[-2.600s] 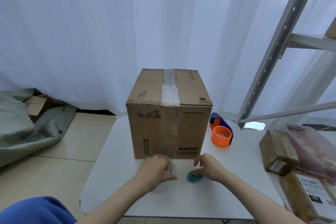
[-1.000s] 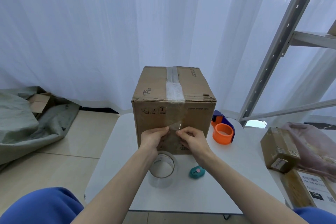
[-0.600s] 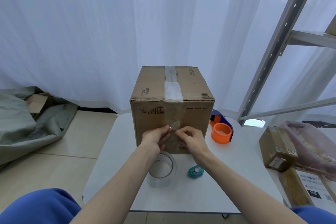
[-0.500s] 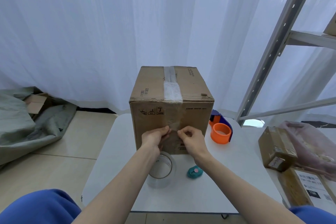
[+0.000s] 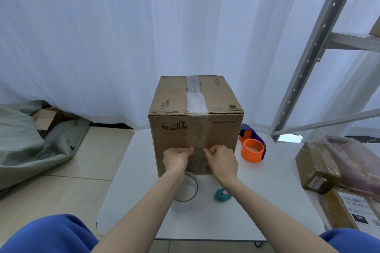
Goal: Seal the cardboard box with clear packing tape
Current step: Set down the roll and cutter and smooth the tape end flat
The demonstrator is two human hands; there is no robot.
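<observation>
A brown cardboard box (image 5: 222,133) stands on a white table (image 5: 267,201). A strip of clear tape (image 5: 196,104) runs along its top seam and down the front face. My left hand (image 5: 176,159) and my right hand (image 5: 223,161) are low on that front face, side by side, fingers curled, thumb and forefinger pinched at the two edges of the strip. The clear tape roll (image 5: 189,205) lies flat on the table under my left forearm. A small teal cutter (image 5: 222,194) lies beside it, below my right wrist.
An orange and blue tape dispenser (image 5: 252,150) sits right of the box. Taped parcels (image 5: 316,166) and a pink bag lie at the far right. A metal shelf frame (image 5: 308,51) rises behind them. Grey cloth (image 5: 24,144) lies on the floor at left, a white curtain behind.
Both hands left the roll and cutter on the table, rose to the tape on the box front, and have since slid a little lower down that face.
</observation>
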